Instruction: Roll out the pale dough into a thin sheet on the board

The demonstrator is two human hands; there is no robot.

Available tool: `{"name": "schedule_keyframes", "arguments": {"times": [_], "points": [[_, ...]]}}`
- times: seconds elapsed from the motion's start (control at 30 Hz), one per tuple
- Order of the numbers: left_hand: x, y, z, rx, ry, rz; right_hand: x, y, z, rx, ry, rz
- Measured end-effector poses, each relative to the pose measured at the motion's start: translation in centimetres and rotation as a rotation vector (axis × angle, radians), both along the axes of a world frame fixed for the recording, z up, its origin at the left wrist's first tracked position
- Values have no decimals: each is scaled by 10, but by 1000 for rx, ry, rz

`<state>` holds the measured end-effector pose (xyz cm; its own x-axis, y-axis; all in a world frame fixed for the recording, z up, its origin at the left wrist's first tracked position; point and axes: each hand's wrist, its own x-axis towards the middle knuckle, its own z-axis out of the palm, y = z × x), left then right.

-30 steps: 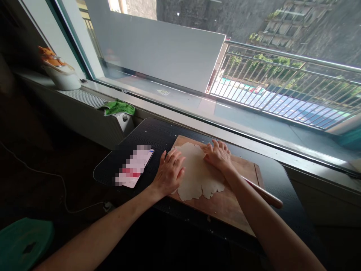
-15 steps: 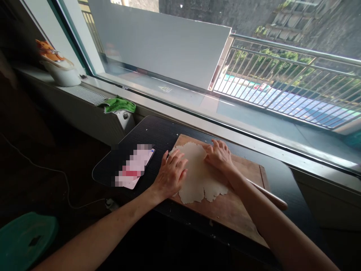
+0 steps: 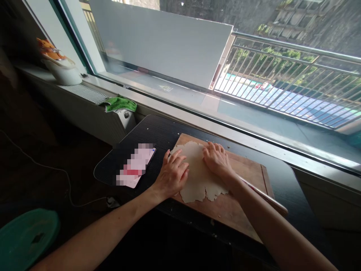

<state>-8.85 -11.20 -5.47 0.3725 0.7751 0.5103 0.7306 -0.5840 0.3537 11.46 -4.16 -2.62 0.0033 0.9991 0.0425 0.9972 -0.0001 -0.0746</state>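
Dough (image 3: 196,177) lies as a thin, ragged-edged sheet on the left part of a wooden board (image 3: 252,169), its near edge broken by a small split. At its left edge the left hand (image 3: 172,175) rests palm down, fingers loosely spread, the tips over the sheet. The right hand (image 3: 216,157) lies flatter toward the far right edge, fingers close together; neither appears to grip anything, though the undersides are hidden. The step in hand looks like pressing or smoothing the sheet by palm, with the rolling pin (image 3: 270,200) set aside beyond the right forearm. The next move seems to call for light, even pressure from both hands, since a sideways pull could lengthen that split. Left of the board, apart from it, a phone (image 3: 137,177) lies on the dark table (image 3: 158,130). Farther off are a green cloth (image 3: 121,104) and, outside the window, a metal railing (image 3: 279,81).
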Motion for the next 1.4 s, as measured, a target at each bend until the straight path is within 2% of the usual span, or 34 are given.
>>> {"name": "schedule_keyframes", "arguments": {"times": [0.1, 0.2, 0.27, 0.33, 0.37, 0.47, 0.53, 0.6, 0.7, 0.77, 0.93, 1.0, 1.13, 1.2, 1.33, 1.4], "points": [[0, 0, 1, -3, 9, -10, -8, -13, -3, 44, 48, 42], [-1, 0, 1, -5, 17, -17, 3, 17, 6, 114, 67, -51], [-1, 0, 2, -5, 16, -15, 13, 42, 13, 101, 110, -185], [-1, 0, 1, -6, 8, -5, 16, 50, 15, 70, 158, -259], [-1, 0, 1, -7, 3, -1, 13, 47, 14, 50, 173, -250], [-1, -1, 1, -7, -5, -2, -4, 21, 4, 21, 154, -80], [-1, -1, 2, -4, 0, -18, -11, 11, 1, 29, 129, -19], [-1, 0, 2, -2, 9, -36, -9, 18, 3, 24, 129, -76], [-2, 0, 2, -5, 6, -39, 3, 41, 12, -30, 152, -245], [-2, -1, 2, -10, -3, -28, 4, 46, 13, -56, 162, -284], [-2, -1, 2, -21, -4, -29, -12, 28, 4, 12, 155, -64], [-2, -1, 2, -22, -1, -34, -10, 32, 3, 32, 170, -101], [-2, -1, 2, -20, -5, -30, -2, 48, 8, -31, 249, -310], [-2, 0, 1, -15, -7, -30, -7, 44, 7, -45, 254, -263], [-2, 0, 1, -10, -8, -31, -19, 30, 1, 21, 206, -60], [-2, 0, 2, -12, -6, -34, -16, 35, 4, 36, 192, -124]]}}
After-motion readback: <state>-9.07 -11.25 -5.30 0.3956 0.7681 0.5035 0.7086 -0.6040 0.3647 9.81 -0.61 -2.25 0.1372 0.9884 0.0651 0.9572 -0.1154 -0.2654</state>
